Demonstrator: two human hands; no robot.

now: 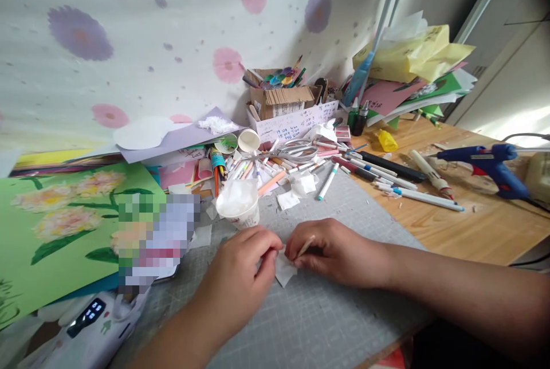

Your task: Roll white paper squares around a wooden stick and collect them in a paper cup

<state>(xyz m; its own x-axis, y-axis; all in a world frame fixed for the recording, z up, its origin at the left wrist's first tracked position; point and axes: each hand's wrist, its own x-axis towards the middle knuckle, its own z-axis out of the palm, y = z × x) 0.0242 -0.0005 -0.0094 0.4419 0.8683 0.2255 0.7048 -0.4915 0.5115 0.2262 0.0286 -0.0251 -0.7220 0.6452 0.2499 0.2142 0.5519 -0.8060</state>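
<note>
My left hand [240, 277] and my right hand [333, 251] meet over a grey cutting mat [318, 317]. Both pinch a small piece of white tissue paper [283, 270] between them. My right hand also grips a thin wooden stick [306, 246] between thumb and fingers, its tip at the paper. Just beyond my hands stands a white paper cup [239, 204] with white tissue in it.
A heap of markers and pens [301, 171] lies behind the cup, with a cardboard box [279, 99]. A blue glue gun [490, 165] rests on the wooden table at the right. A green flower picture [55, 226] lies at the left, stacked coloured paper [412, 71] at the back right.
</note>
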